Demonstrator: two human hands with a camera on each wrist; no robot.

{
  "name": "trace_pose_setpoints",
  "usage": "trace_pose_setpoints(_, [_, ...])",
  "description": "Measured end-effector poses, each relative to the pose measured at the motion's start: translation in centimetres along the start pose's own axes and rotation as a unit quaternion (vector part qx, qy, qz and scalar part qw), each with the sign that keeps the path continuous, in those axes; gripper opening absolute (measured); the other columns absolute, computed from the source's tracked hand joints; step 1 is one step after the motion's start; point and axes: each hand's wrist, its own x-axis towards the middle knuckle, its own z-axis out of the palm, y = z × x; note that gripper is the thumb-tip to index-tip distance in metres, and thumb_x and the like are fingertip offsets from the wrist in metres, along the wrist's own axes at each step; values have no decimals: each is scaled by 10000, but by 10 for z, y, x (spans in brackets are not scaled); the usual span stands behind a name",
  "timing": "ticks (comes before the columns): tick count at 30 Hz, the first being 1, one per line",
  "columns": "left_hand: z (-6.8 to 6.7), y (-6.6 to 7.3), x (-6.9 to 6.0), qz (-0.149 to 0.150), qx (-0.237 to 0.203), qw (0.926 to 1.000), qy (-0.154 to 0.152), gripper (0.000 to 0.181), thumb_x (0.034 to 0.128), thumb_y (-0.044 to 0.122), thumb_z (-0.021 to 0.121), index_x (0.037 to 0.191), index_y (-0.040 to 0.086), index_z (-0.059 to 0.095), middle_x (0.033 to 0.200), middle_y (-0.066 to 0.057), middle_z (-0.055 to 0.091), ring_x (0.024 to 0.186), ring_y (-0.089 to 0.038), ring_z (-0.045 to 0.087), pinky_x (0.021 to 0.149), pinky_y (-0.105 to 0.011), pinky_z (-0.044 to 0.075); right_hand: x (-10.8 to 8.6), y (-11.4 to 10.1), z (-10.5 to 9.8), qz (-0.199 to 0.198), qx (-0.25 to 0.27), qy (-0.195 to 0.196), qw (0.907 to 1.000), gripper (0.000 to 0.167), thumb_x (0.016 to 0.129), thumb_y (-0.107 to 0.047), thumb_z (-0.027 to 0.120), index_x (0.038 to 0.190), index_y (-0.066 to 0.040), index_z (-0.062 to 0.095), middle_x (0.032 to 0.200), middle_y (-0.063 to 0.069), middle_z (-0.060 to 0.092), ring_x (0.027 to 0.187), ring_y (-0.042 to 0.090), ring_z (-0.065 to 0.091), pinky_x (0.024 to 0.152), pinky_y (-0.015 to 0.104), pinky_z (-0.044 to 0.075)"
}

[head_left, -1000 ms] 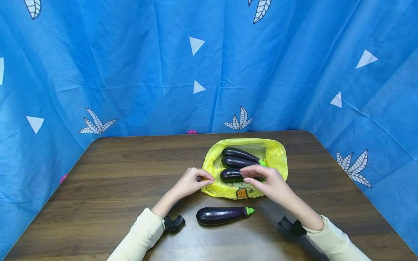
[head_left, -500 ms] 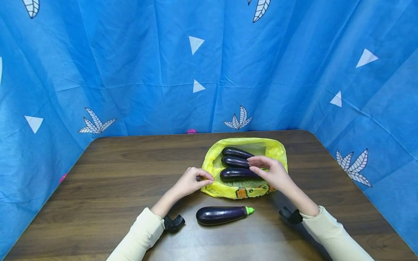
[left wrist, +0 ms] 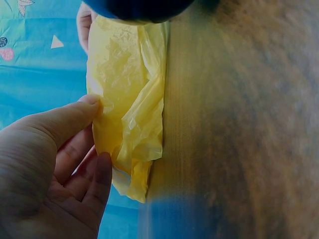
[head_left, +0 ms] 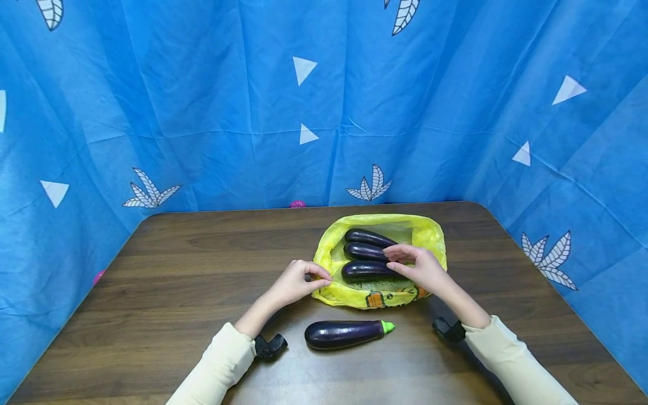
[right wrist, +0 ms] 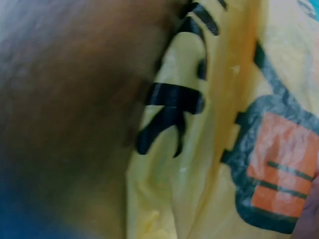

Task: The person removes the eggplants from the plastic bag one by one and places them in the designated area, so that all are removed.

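A brown wood-grain table (head_left: 202, 270) stands before a blue curtain (head_left: 202, 84). On its far side, toward right, a yellow bag (head_left: 349, 295) holds three eggplants (head_left: 364, 271); a fourth eggplant (head_left: 344, 334) lies nearer. The left hand (head_left: 298, 280) pinches the bag's left rim; the right hand (head_left: 417, 267) is loosely spread above the three. Only the right wrist view shows the bag's print (right wrist: 281, 164) large. The three's right ends are hidden; whether the hand touches them, I cannot tell.

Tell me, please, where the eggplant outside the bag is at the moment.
In the head view, that eggplant lies on the table, low near the middle, just on the near side of the bag, its green tip pointing right.
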Motion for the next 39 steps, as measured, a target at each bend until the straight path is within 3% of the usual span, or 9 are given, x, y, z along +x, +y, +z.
trace_pose_setpoints(9, [1,-1,1,-47,26,10000,-15,35,843,90,703,858,90,735,861,48,692,814,-65,612,677,-245,485,1,9,2,72,5,-400,9992,286,865,-77,673,1132,15,625,1054,123,644,966,259,599,839,412,471])
trace_pose_setpoints(29, [2,-1,1,-39,22,10000,-22,45,848,100,701,867,81,737,867,38,693,825,-78,614,717,-275,492,-1,21,5,79,-599,-684,9958,288,820,-91,725,1089,-20,651,1029,80,648,963,271,596,834,424,468])
trace_pose_setpoints(39, [2,-1,1,-43,46,10000,-31,41,848,103,700,858,87,736,856,47,689,815,-66,610,696,-253,483,-1,21,6,83,-586,-738,9955,307,806,-69,735,1093,-10,643,1040,96,644,973,280,598,827,414,473])
